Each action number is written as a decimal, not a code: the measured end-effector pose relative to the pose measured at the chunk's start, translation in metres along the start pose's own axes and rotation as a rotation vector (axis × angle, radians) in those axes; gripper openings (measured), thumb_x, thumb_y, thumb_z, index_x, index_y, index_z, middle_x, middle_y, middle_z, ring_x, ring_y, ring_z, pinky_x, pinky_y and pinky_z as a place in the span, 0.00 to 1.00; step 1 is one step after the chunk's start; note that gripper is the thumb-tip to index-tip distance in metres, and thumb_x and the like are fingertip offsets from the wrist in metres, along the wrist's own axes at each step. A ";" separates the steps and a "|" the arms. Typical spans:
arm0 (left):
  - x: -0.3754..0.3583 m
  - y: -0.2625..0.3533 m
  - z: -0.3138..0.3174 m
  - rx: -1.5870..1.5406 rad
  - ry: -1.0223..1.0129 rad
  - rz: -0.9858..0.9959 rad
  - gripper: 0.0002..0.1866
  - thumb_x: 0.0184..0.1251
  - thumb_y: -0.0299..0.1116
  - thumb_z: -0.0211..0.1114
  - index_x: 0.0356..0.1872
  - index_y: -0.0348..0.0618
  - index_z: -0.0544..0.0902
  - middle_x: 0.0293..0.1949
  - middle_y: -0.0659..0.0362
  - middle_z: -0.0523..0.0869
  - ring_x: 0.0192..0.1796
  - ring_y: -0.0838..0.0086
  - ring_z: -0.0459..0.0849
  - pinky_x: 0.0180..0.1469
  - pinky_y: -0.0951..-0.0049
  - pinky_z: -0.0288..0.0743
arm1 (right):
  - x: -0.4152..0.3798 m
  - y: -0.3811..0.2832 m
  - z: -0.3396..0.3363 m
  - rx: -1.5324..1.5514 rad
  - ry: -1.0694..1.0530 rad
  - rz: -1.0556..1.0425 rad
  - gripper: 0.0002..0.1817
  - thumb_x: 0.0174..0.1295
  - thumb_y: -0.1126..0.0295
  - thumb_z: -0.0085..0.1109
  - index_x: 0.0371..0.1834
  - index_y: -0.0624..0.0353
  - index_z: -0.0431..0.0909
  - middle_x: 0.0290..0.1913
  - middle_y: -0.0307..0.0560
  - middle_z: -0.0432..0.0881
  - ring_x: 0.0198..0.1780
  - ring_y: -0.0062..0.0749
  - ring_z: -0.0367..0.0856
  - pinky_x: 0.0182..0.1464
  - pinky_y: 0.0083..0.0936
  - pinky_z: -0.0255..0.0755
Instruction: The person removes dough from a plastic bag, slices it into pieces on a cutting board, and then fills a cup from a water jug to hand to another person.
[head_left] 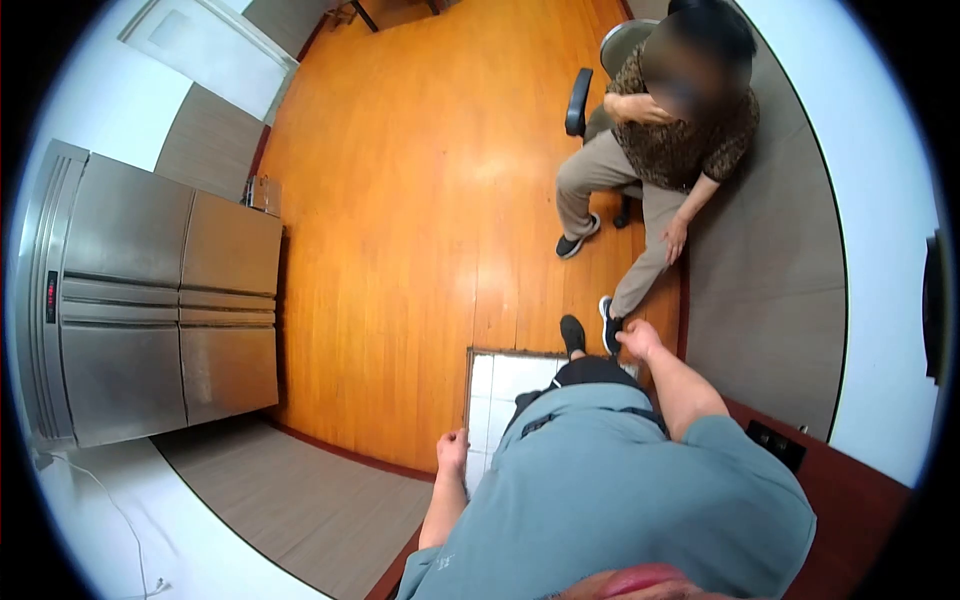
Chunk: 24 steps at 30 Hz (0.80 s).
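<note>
My left hand (452,450) hangs beside my body at the left, over white floor tiles (500,375). Its fingers are curled in, and nothing shows in them. My right hand (638,341) is held out ahead on the right, also with curled fingers and no object visible. In this view it lies close to the dark shoe (609,322) of a seated person (665,150), though I cannot judge the gap. That person sits on an office chair (578,103), one hand on the leg and the other near the chin. My own dark shoe (572,335) points forward onto the wooden floor.
A large steel refrigerator (130,295) with several doors stands along the left wall. Orange wooden flooring (420,200) stretches ahead to a white door (210,50). Grey panelling (770,270) lines the right wall. A white cable (115,510) hangs at the lower left.
</note>
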<state>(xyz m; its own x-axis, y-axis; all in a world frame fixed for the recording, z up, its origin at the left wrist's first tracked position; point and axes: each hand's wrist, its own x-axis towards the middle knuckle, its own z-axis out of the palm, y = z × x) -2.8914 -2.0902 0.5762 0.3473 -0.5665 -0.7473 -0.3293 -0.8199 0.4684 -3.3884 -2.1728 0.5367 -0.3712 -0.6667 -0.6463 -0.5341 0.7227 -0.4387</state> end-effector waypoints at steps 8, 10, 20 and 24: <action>-0.009 0.010 0.004 -0.011 0.015 -0.026 0.18 0.68 0.40 0.64 0.41 0.31 0.82 0.35 0.55 0.86 0.37 0.70 0.86 0.40 0.70 0.78 | -0.006 -0.004 -0.002 -0.035 -0.023 0.049 0.29 0.54 0.56 0.71 0.54 0.66 0.80 0.52 0.61 0.84 0.55 0.48 0.83 0.59 0.33 0.74; -0.006 0.007 0.003 -0.020 0.015 -0.024 0.18 0.68 0.40 0.64 0.41 0.31 0.82 0.35 0.55 0.86 0.37 0.70 0.86 0.40 0.70 0.78 | -0.005 -0.005 -0.002 -0.021 -0.030 0.056 0.30 0.54 0.55 0.71 0.54 0.66 0.80 0.53 0.61 0.84 0.55 0.49 0.82 0.59 0.34 0.74; 0.003 -0.002 0.008 -0.054 0.028 -0.019 0.17 0.68 0.40 0.64 0.41 0.32 0.82 0.35 0.55 0.86 0.36 0.71 0.86 0.40 0.70 0.78 | -0.006 -0.012 -0.007 -0.045 -0.013 0.032 0.28 0.53 0.56 0.71 0.52 0.66 0.81 0.52 0.62 0.84 0.56 0.49 0.82 0.60 0.34 0.73; 0.008 -0.007 0.009 -0.059 0.026 -0.019 0.17 0.67 0.40 0.64 0.40 0.32 0.83 0.34 0.55 0.86 0.36 0.71 0.86 0.40 0.70 0.78 | -0.001 -0.002 -0.001 -0.038 -0.005 0.027 0.28 0.53 0.54 0.70 0.50 0.65 0.82 0.52 0.62 0.84 0.56 0.50 0.82 0.60 0.36 0.74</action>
<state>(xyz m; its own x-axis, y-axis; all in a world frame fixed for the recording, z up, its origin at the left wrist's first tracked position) -2.8940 -2.0880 0.5628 0.3759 -0.5524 -0.7440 -0.2709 -0.8333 0.4819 -3.3875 -2.1738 0.5392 -0.3824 -0.6462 -0.6604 -0.5527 0.7328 -0.3969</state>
